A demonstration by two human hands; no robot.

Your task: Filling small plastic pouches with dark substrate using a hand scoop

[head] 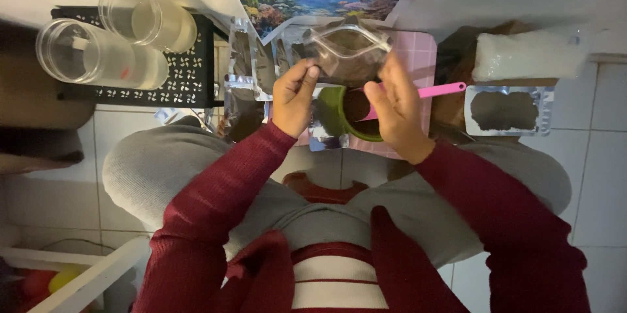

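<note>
Two hands are held over a pink tray (418, 48). A clear plastic bag (346, 51) of dark brown powder is pinched at its edges by the fingers of the left hand (292, 97) and the right hand (398, 114). The bag is kept up above a green bowl (343, 120), which is seen just below it. A pink spoon handle (444, 89) is laid beside the bowl. Two clear cups (117, 38) are set on a black rack (189, 71), well apart.

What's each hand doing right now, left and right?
Left hand: closed, pinching the clear zip bag at its left edge.
Right hand: closed, pinching the bag's right edge.
</note>
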